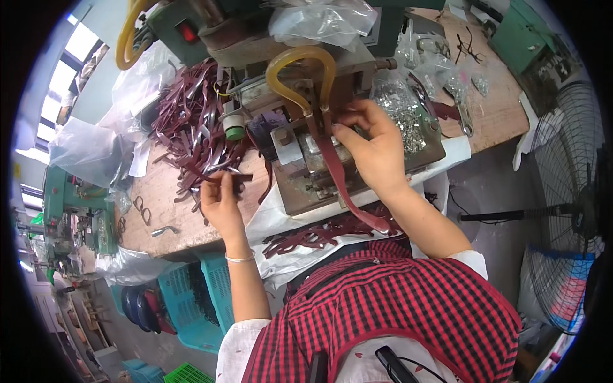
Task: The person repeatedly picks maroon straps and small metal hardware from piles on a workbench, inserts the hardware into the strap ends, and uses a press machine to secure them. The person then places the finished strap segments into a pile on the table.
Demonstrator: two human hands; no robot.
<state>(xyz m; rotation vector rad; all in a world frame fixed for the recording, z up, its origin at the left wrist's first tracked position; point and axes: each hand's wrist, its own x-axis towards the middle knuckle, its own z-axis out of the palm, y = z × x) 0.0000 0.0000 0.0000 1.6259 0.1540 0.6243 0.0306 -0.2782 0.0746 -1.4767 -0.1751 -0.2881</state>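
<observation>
A bench press (345, 70) with a bent yellow hose (276, 73) stands before me. Under its head, a long dark red strip (338, 175) with a rounded lower end slants down toward my lap. My right hand (377, 150) is closed at the strip's upper end, thumb and forefinger against it; the fingertips are partly hidden by the press. At the near edge of a large pile of dark red strips (185, 115), my left hand (221, 204) pinches another dark red strip (241, 178).
Small metal parts (408, 131) lie heaped right of the press, near pliers (461, 115). More red strips (306, 237) rest on white cloth over my lap. Clear plastic bags (86, 153) lie left. A black fan (562, 210) stands right; turquoise crates (191, 306) stand below the bench.
</observation>
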